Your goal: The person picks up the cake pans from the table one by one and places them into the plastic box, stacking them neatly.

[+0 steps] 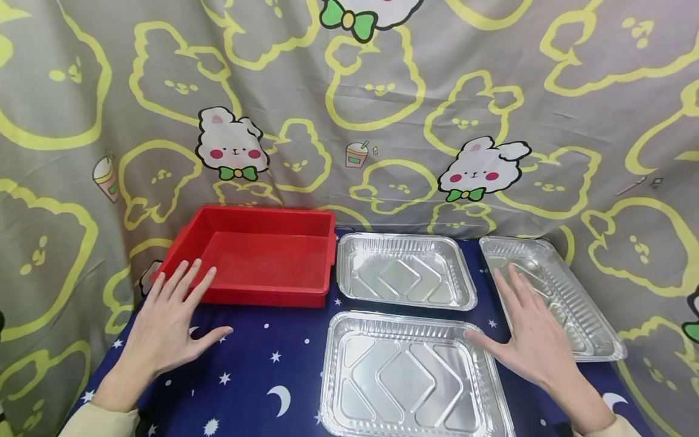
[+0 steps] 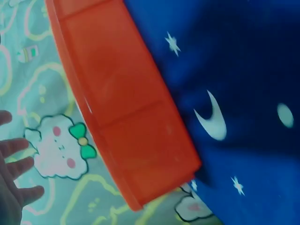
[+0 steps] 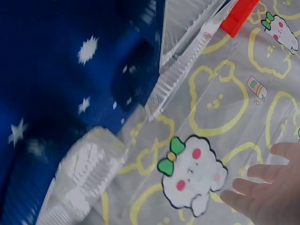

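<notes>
My left hand (image 1: 168,325) hovers with spread fingers in front of the red plastic tray (image 1: 300,297), near its front left corner; nothing is in it. In the left wrist view the fingers (image 2: 18,145) show at the left edge, apart from the red tray (image 2: 126,93). On the other side my right hand (image 1: 532,337), also spread and holding nothing, is above the right foil tray (image 1: 595,303) and the right edge of the front foil tray (image 1: 404,376). The right wrist view has its fingers (image 3: 262,187) at the lower right. Behind the front tray lies another foil tray (image 1: 406,273).
A dark blue cloth (image 1: 246,364) with white stars and moons covers the table. A grey curtain (image 1: 306,79) with yellow outlines and cartoon rabbits hangs behind the trays and along both sides.
</notes>
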Available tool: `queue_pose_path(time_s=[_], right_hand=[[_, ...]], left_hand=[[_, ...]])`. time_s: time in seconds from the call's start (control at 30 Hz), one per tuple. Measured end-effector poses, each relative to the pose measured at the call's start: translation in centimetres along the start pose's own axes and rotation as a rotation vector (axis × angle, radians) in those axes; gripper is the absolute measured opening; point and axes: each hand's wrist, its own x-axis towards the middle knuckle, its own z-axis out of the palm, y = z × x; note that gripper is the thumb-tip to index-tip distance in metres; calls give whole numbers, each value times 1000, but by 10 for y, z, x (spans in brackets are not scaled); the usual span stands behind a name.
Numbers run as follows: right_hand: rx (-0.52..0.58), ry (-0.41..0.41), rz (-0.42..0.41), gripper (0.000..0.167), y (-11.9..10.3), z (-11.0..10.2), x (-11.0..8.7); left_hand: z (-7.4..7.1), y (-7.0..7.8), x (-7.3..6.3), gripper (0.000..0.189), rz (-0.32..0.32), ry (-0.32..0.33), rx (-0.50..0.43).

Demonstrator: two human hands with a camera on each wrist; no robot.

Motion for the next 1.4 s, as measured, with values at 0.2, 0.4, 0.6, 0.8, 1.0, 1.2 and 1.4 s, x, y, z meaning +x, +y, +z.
queue_pose_path(time_s=[0.2, 0.4, 0.6, 0.8, 1.0, 1.2, 1.4], right_hand=[[173, -44, 94, 111, -1, 0, 7], [307, -69, 147, 98, 1, -1, 16], [428, -98, 225, 81, 11, 5, 25], [548, -155, 314, 70, 20, 10, 37], [746, -222, 381, 70, 29, 17, 48], [823, -290, 474, 74, 38, 24, 59], [832, -346, 532, 80, 44, 30, 68]], left_hand=[[4, -20, -5, 104, 35, 73, -38], [5, -39, -12, 97, 10, 40, -65], [11, -56, -14, 92, 2, 52, -77], [16, -68, -20, 67, -42, 50, -85], [22, -76, -24, 69, -93, 50, -88], [29, -83, -25, 62, -103, 66, -103], [34, -88, -22, 53, -107, 94, -110]])
